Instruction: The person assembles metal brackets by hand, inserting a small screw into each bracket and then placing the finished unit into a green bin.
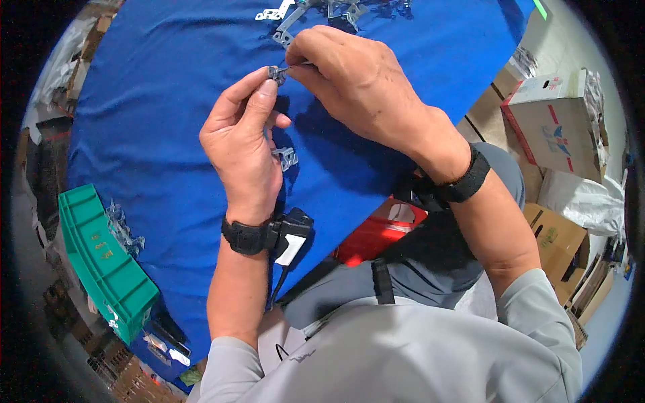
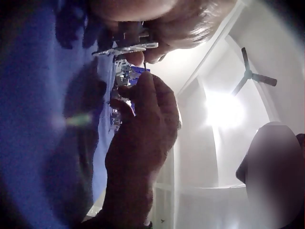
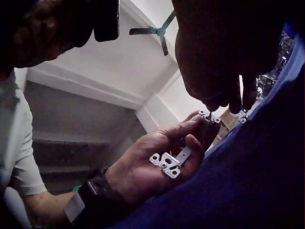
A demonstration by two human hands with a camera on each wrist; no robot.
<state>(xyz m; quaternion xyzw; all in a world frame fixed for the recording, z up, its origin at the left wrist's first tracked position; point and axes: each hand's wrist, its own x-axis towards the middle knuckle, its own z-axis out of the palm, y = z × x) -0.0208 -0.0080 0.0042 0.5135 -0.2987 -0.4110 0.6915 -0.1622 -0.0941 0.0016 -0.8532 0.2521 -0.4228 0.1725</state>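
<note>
My left hand (image 1: 245, 148) pinches a small metal hinge part (image 1: 276, 74) between thumb and index finger, above the blue cloth. A second metal piece, a winged hinge plate with holes (image 3: 167, 164), lies in the same palm under the curled lower fingers. From the right, my right hand (image 1: 366, 87) meets it at the fingertips. Its thumb and index finger pinch a thin dark pin (image 1: 285, 69), whose tip reaches the pinched part. In the left wrist view the hinge plate (image 2: 128, 49) juts out below the left hand.
More metal hinge parts (image 1: 346, 13) lie at the table's far edge. On the left stands a green plastic bin (image 1: 107, 262) beside a heap of metal pieces (image 1: 123, 228). A red container (image 1: 379, 232) is below the near edge; cardboard boxes (image 1: 557, 127) stand at right.
</note>
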